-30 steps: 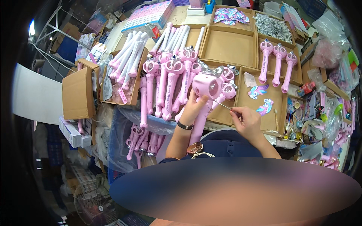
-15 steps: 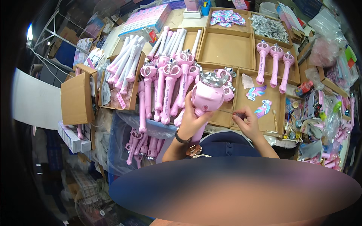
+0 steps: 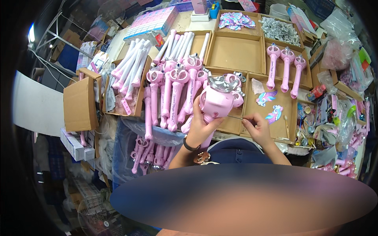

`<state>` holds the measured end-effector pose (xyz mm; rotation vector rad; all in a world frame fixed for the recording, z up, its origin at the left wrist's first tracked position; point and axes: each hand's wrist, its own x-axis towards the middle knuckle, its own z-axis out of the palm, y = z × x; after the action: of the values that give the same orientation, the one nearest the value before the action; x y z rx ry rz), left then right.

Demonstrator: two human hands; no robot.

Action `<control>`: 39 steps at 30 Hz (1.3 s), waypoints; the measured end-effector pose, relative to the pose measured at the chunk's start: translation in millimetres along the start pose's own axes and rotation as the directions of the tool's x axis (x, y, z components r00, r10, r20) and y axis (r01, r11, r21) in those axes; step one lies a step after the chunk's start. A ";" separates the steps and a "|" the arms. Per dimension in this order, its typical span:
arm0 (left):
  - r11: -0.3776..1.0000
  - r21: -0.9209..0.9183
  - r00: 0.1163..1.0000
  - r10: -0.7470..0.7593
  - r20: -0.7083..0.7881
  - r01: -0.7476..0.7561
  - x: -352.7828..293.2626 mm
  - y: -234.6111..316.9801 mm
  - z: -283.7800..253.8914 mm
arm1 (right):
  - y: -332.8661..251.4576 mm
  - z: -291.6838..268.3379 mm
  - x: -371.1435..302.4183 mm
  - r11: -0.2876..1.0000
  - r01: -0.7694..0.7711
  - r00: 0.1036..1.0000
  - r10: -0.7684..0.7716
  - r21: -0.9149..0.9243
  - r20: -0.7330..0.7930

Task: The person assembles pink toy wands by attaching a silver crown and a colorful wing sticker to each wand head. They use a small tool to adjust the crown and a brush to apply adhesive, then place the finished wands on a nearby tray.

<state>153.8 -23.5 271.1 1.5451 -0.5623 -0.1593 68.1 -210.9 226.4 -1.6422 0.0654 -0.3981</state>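
My left hand [image 3: 200, 125] is closed around a pink toy wand [image 3: 215, 103] just below its rounded head. A silver crown [image 3: 221, 83] tops this head, and a small dark pink mark shows low on its side. In a pinch, my right hand [image 3: 256, 126] holds a thin, rod-like tool [image 3: 235, 117] whose kind I cannot make out. Its tip points left at the wand, at or close to the lower edge of the head. Right of the wand, two winged, pink-and-blue pieces [image 3: 274, 114] lie in a cardboard tray [image 3: 252, 110] beside a slim brush [image 3: 287, 126].
Several pink wands [image 3: 173, 98] are piled left of my hands, with white-and-pink sticks [image 3: 132, 65] in boxes behind. Three finished-looking wands [image 3: 288, 65] lie at the right. Further back are trays of winged pieces [image 3: 236, 20] and silver parts [image 3: 280, 29]. A plastic-lined bin [image 3: 130, 133] holds more wands.
The thin tool in my right hand now reaches left to the wand's head; before, its shaft was not visible. My left hand keeps hold of the wand almost unmoved.
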 end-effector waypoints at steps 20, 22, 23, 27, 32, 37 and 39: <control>0.988 -0.015 0.964 -0.150 0.218 0.157 5.7 -31.2 -6.7 | 16.5 -17.4 -0.8 0.970 -0.243 0.964 0.241 0.008 0.112; 0.983 -0.083 0.949 -0.131 0.286 0.161 7.0 -35.0 -7.5 | 15.9 -25.1 2.7 0.868 -0.457 0.887 0.430 0.195 0.166; 0.974 -0.144 0.945 -0.127 0.301 0.177 7.1 -37.0 -7.2 | 14.9 -28.9 4.2 0.803 -0.537 0.843 0.497 0.259 0.207; 0.861 -0.279 0.884 -0.327 0.335 0.425 5.8 -42.3 -7.0 | 7.9 -30.3 4.2 0.705 -0.681 0.731 0.636 0.198 0.250; 0.800 -0.375 0.880 -0.388 0.273 0.469 7.9 -41.6 -10.4 | -9.1 -15.0 -10.2 0.964 -0.074 0.997 0.076 -0.254 -0.003; 0.828 -0.359 0.898 -0.356 0.259 0.432 7.0 -32.0 -6.4 | -20.2 -14.0 -4.2 0.914 0.097 0.995 -0.103 -0.394 0.006; 0.862 -0.304 0.904 -0.327 0.276 0.405 5.4 -27.3 -2.8 | -21.1 -13.9 -1.4 0.887 0.142 0.990 -0.133 -0.439 0.053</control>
<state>166.5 -24.5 246.2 1.2700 -0.3722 -0.6964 58.7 -221.3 247.5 -2.1108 0.0235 -0.5002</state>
